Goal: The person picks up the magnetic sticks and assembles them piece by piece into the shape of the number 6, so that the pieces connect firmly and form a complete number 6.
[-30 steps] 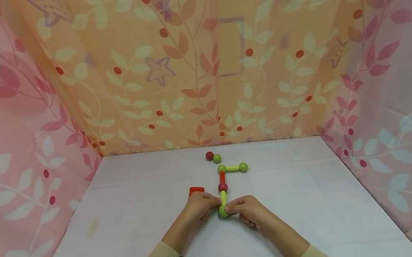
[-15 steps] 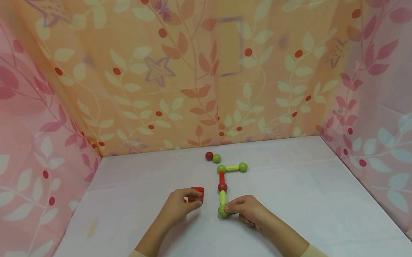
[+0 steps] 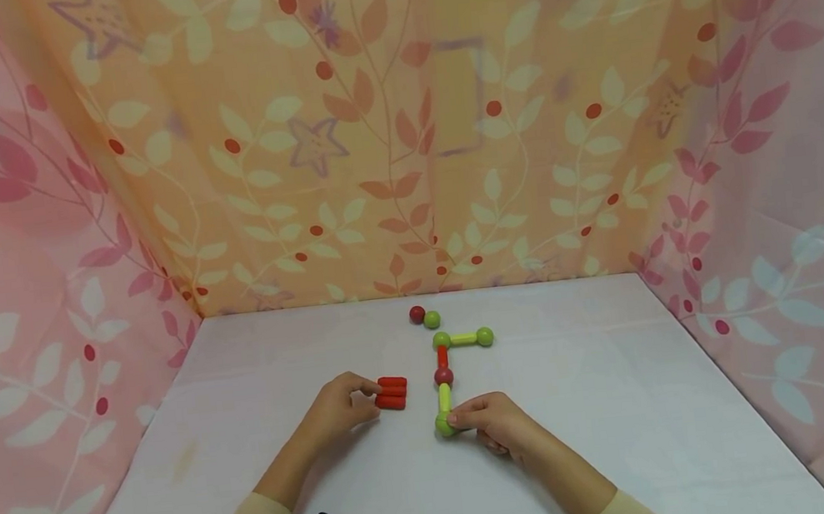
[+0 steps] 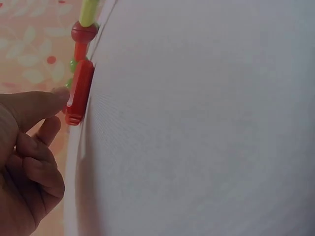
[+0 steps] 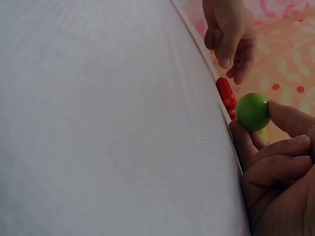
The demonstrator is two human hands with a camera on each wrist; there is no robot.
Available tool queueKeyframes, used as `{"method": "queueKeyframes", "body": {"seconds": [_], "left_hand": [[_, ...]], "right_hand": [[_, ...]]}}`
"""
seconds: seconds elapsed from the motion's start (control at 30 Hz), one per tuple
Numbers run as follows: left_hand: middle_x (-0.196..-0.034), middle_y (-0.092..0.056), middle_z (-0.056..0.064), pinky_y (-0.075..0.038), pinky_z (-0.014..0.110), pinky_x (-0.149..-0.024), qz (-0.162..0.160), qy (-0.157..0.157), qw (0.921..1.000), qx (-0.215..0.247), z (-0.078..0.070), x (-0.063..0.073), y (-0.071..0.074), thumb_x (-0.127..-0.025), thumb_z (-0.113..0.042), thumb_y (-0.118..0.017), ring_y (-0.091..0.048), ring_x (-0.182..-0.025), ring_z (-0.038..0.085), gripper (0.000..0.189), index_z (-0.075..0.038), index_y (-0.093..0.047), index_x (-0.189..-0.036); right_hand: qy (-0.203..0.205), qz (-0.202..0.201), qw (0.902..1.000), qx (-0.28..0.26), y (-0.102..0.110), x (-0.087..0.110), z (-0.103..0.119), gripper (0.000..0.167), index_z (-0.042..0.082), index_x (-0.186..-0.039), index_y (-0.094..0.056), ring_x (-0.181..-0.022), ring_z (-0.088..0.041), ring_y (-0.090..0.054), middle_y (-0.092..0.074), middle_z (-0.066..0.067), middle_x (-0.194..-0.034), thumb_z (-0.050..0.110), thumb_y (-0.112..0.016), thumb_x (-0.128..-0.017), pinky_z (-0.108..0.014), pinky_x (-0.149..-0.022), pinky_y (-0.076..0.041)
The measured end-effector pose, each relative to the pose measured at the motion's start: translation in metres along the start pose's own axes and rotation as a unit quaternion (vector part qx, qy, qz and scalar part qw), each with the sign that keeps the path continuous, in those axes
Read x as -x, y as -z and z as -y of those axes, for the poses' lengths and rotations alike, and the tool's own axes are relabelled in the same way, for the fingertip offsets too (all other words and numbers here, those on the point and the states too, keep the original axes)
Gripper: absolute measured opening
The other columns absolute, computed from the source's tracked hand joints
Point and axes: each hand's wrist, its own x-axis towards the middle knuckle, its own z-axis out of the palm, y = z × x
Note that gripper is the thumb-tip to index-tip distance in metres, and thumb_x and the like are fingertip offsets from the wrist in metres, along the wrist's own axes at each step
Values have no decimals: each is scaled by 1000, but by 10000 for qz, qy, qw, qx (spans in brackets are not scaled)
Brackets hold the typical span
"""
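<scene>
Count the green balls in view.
4: a loose green ball beside a red ball; on the rod-and-ball chain, the corner green ball, right-end green ball and near-end green ball, pinched by the right grip.

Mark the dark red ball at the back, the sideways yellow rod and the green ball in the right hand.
Dark red ball (image 3: 417, 314): head view, visible middle.
Sideways yellow rod (image 3: 463, 339): head view, its shaft.
Green ball (image 5: 253, 112): right wrist view, its rounded front.
</scene>
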Motion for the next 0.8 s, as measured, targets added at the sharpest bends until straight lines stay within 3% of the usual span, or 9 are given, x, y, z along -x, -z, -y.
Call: {"method": "queueKeyframes", "body": {"seconds": [0.5,0.8], "left_hand": [[-100,-58,-12,-40,45,-90,246,-54,9997,-15,-2,-11,-2,-72,-26,-77,-50,-103,16,22,-29,-67,-91],[-91,-59,-9,-43,32,-69,435,65,9990,-44,-3,-14,-5,-73,-24,-76,-51,-85,16,19,-27,-66,-89]], "right_hand": [[20,4,10000,5,1,1,1,35,13,-93,-72,-35,-7,-30,-69,-6,-91,38,-76,-70,-21,-33,-24],[123,66,9999,-58,0,0,-2,34,12,-94,-72,-35,-7,-30,-69,-6,-92,38,-75,-71,-21,-32,-23]]}}
